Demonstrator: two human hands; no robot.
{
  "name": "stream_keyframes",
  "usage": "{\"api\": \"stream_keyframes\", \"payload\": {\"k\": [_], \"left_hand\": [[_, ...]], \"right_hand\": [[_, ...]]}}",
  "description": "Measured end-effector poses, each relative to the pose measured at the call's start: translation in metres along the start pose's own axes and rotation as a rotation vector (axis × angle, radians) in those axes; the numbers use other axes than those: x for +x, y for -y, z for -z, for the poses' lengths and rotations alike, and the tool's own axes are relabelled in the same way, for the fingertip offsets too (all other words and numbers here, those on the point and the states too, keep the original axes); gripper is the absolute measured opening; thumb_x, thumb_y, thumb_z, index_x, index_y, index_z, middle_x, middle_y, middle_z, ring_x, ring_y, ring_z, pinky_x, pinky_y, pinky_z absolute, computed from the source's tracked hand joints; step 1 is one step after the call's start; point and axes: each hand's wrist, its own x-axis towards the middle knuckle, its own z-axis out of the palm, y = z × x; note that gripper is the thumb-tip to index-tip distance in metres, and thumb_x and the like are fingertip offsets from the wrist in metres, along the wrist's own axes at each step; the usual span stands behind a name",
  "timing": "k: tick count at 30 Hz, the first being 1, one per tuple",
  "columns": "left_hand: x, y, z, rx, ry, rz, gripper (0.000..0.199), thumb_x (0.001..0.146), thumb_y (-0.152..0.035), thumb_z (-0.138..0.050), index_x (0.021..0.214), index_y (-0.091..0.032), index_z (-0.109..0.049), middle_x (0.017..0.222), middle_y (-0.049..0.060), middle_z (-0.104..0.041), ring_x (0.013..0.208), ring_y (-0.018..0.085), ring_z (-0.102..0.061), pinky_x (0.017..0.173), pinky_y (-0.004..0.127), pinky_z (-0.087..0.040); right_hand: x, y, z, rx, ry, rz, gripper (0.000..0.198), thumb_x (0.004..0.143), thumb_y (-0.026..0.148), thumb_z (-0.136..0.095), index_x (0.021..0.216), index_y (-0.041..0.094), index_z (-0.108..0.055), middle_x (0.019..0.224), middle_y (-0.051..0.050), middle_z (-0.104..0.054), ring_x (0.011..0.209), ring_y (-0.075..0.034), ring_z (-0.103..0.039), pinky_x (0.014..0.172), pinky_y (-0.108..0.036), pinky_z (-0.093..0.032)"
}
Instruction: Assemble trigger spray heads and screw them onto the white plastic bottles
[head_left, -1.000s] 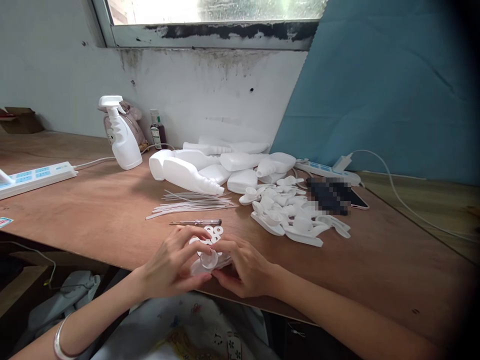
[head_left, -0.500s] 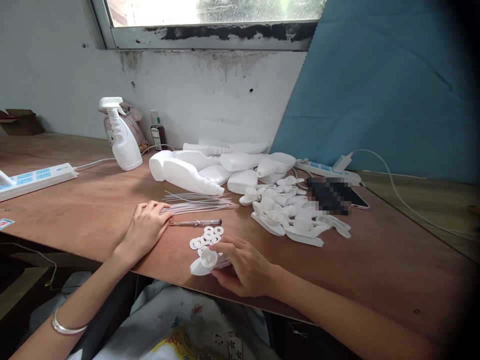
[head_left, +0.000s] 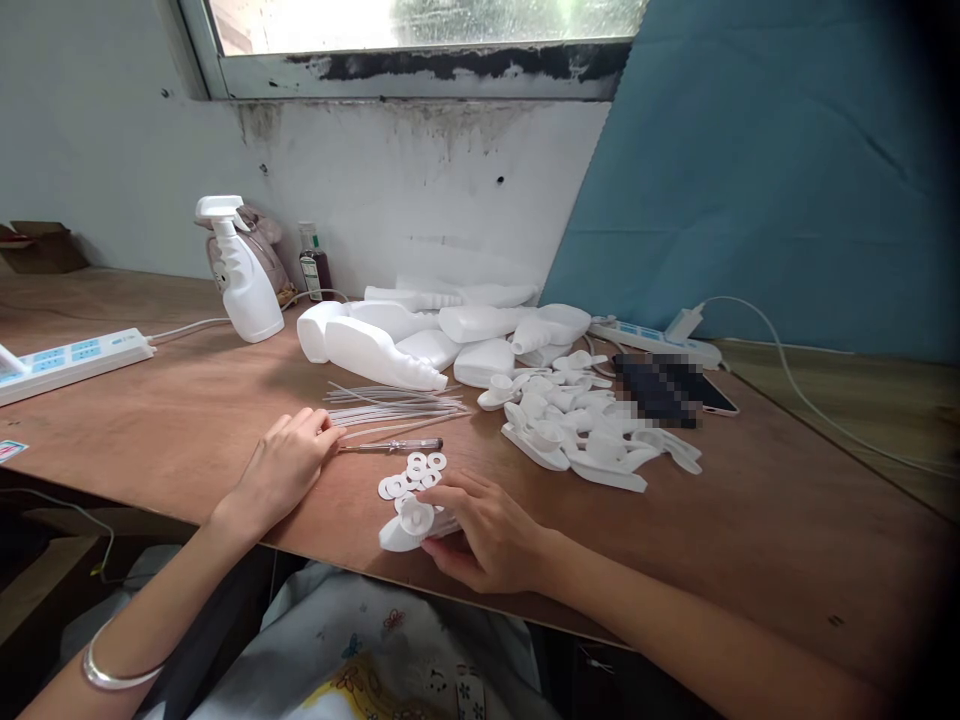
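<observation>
1. left hand: thumb and forefinger appear closed together on the near end of 1 dip tube, which lies beside the tube bundle. risk: adjoining tubes may be dragged along or scattered, caused by close packing and overlapping lengths.
2. tester screwdriver: lies between the dip tube and the washers, its tip just beside the left hand. risk: it may be knocked or rolled, caused by a low sweep of the hand or tube.
3. right hand: clamped around 1 trigger sprayer head, located close to the table's near edge, collar facing up toward the wearer. risk: a drop into the lap, caused by a loosened grip so near the edge.
4. collar interior: too small to tell whether a washer is seated. risk: a poor seal, if the washer is absent or tilted.
5. flat ring washers: loose, overlapping, just beyond the sprayer head. risk: displacement or sticking together, caused by a brush from the right fingers.
6. dip tube fit: judged slim and flexible; it could bend or miss the socket if gripped far from the end being inserted.
</observation>
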Motion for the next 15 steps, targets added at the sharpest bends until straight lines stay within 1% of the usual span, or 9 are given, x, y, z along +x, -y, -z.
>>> {"api": "stream_keyframes", "payload": {"k": [3,6,8,11,13,15], "left_hand": [[-0.004,0.004,0.004,-0.105,-0.022,0.025,0.021,0.084,-0.013,-0.039,0.084,-0.015,-0.06,0.086,0.009,-0.056,0.076,0.021,-0.053,0.061,0.03,-0.04],[-0.005,0.004,0.013,-0.331,-0.056,0.026,0.022,0.085,-0.013,-0.035,0.085,-0.016,-0.057,0.087,0.007,-0.055,0.075,0.018,-0.055,0.062,0.027,-0.041],[-0.002,-0.002,0.023,-0.547,-0.094,0.012,0.022,0.088,-0.018,-0.035,0.083,-0.016,-0.056,0.086,0.005,-0.056,0.072,0.015,-0.055,0.063,0.025,-0.042],[0.005,-0.021,0.04,-0.899,-0.125,0.009,0.018,0.087,-0.026,-0.042,0.083,-0.016,-0.056,0.082,0.004,-0.056,0.068,0.013,-0.053,0.06,0.023,-0.044],[0.008,-0.036,0.046,-1.169,-0.085,0.002,0.015,0.085,-0.028,-0.048,0.084,-0.015,-0.056,0.078,0.003,-0.055,0.064,0.011,-0.052,0.057,0.022,-0.045],[0.009,-0.049,0.048,-1.42,-0.013,-0.017,0.014,0.083,-0.027,-0.053,0.083,-0.014,-0.055,0.076,0.002,-0.054,0.061,0.009,-0.052,0.056,0.021,-0.047]], "right_hand": [[0.0,0.0,0.0,0.002,0.002,-0.002,0.031,0.079,0.022,-0.051,0.107,0.014,-0.04,0.081,-0.008,-0.058,0.072,-0.018,-0.053,0.064,-0.03,-0.048],[-0.002,-0.001,0.0,-0.001,0.005,-0.01,0.031,0.08,0.022,-0.051,0.107,0.014,-0.04,0.083,-0.009,-0.058,0.074,-0.019,-0.054,0.066,-0.031,-0.049],[-0.002,0.0,0.0,-0.003,0.004,-0.007,0.031,0.08,0.023,-0.051,0.107,0.014,-0.039,0.082,-0.008,-0.058,0.073,-0.019,-0.054,0.066,-0.031,-0.049],[-0.001,0.0,0.0,-0.003,0.001,-0.007,0.031,0.08,0.022,-0.051,0.108,0.015,-0.039,0.082,-0.008,-0.058,0.073,-0.018,-0.054,0.066,-0.031,-0.049],[0.0,0.0,0.0,-0.006,-0.001,-0.012,0.031,0.08,0.022,-0.051,0.108,0.015,-0.039,0.083,-0.008,-0.058,0.075,-0.019,-0.054,0.067,-0.031,-0.049],[0.0,0.0,0.0,-0.004,-0.002,-0.01,0.032,0.08,0.022,-0.051,0.109,0.015,-0.038,0.084,-0.009,-0.058,0.075,-0.019,-0.055,0.067,-0.032,-0.049]]}}
